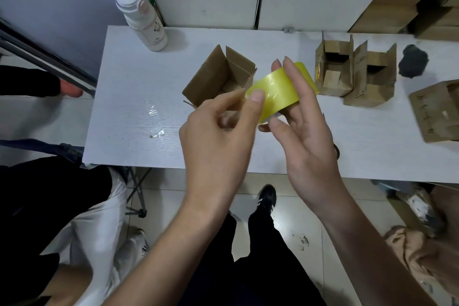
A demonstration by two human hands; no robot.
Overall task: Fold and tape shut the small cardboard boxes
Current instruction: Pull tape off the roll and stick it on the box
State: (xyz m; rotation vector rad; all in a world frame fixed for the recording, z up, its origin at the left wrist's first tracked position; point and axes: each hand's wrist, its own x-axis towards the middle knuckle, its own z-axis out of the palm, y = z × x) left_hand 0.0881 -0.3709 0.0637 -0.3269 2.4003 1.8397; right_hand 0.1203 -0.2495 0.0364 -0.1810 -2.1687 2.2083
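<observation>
The right hand (pixel 301 129) cradles the yellow tape roll (pixel 279 90) just in front of the open cardboard box (pixel 219 77), its fingers (pixel 291 74) curled round the roll's rim. The left hand (pixel 218 131) pinches at the roll's face with thumb and forefinger, apparently hunting the loose end. Best to pick at the edge with a nail, then peel slowly and straight (glossy film tends to split if yanked sideways). The box is matte, corrugated, with flaps upright; it sits on the white, faintly ribbed desk (pixel 139 97). Right of it stand more small boxes (pixel 332 69), also unsealed.
</observation>
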